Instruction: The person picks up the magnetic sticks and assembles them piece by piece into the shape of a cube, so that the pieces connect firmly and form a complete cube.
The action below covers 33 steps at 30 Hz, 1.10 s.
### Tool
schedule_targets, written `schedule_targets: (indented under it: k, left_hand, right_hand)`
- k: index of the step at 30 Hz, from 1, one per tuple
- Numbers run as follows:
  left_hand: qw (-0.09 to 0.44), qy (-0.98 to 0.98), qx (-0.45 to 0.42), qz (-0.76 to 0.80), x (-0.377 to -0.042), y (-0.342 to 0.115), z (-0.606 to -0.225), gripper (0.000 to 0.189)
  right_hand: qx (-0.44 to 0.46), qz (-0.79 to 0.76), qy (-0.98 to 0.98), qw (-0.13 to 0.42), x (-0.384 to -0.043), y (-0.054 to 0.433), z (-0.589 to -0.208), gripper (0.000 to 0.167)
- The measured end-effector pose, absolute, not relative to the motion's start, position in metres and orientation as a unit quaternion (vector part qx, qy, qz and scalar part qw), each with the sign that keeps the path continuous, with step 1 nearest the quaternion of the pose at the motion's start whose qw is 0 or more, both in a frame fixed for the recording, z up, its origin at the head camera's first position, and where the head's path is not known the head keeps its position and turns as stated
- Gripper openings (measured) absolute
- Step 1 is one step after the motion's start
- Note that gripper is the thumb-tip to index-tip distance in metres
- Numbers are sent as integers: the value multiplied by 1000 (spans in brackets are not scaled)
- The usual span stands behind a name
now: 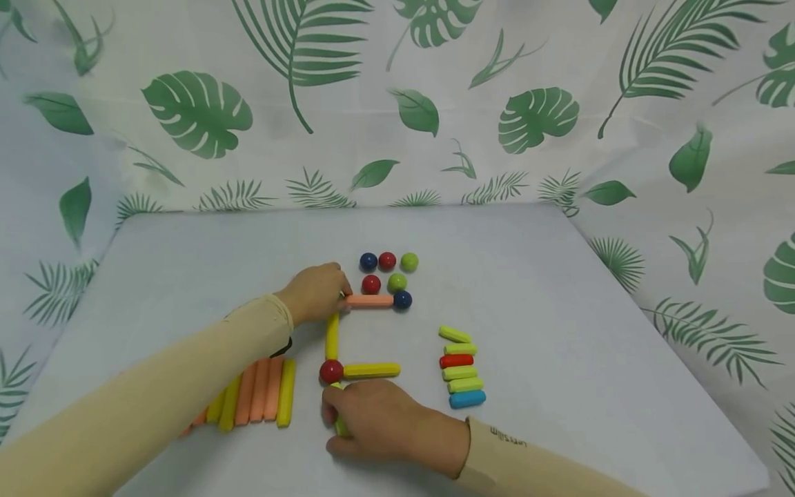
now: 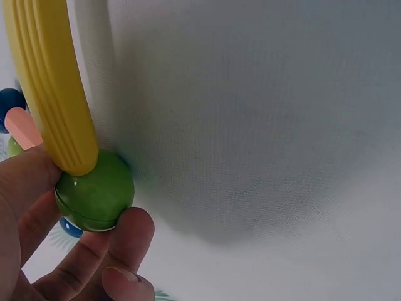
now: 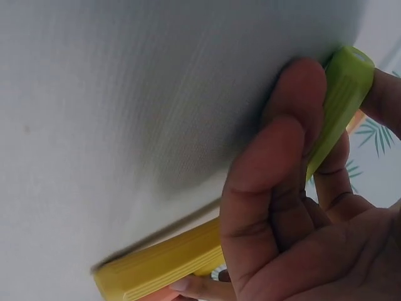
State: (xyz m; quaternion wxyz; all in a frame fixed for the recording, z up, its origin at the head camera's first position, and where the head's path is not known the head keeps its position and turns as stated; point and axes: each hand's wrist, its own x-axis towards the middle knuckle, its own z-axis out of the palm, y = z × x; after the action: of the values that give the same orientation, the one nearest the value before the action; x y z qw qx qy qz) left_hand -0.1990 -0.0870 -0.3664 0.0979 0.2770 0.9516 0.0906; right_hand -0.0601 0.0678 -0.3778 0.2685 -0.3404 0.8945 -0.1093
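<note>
Green ball (image 2: 95, 195) sits in left hand (image 1: 315, 293) — green stick (image 3: 343, 91) in right hand (image 1: 391, 420)

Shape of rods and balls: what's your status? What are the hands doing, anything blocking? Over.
Left hand grips green ball; right hand holds short green rod. Shape open on one side. Loose balls just beyond pink rod; nothing plainly blocking.

- Green ball (image 2: 94, 194), glossy, pinched in the left hand (image 1: 315, 293), meeting one end of a ridged yellow rod (image 1: 332, 337).
- Red ball (image 1: 331, 371) at that rod's 6 o'clock end; second yellow rod (image 1: 373, 371) extends toward 3.
- Pink rod (image 1: 370, 300) pointing to 3 o'clock, tipped by a navy ball (image 1: 402, 299).
- Short lime rod (image 3: 341, 103) gripped by the right hand (image 1: 385, 421), at the red ball's 6 o'clock.
</note>
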Motion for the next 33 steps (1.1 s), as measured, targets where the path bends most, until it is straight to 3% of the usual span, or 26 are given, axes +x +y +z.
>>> schedule_targets:
  k: [10,19,27,33]
  left_hand:
    - [95,953,274,85,-194,-87,-365,29]
    - [93,953,272,92,-195,-93,-366,29]
    - [91,952,271,114,-195,-96,-368,28]
    - [92,950,271,123,-197,-96,-371,27]
  right_hand:
    - [-342,-114,901,240,-59,71,-378,23]
    - [-232,-96,949,193,-61,74,-370,50]
    - [-277,-92,941,169,-64,74,-371,38]
    - [-297,-75,931,200,-59,74,-372,41]
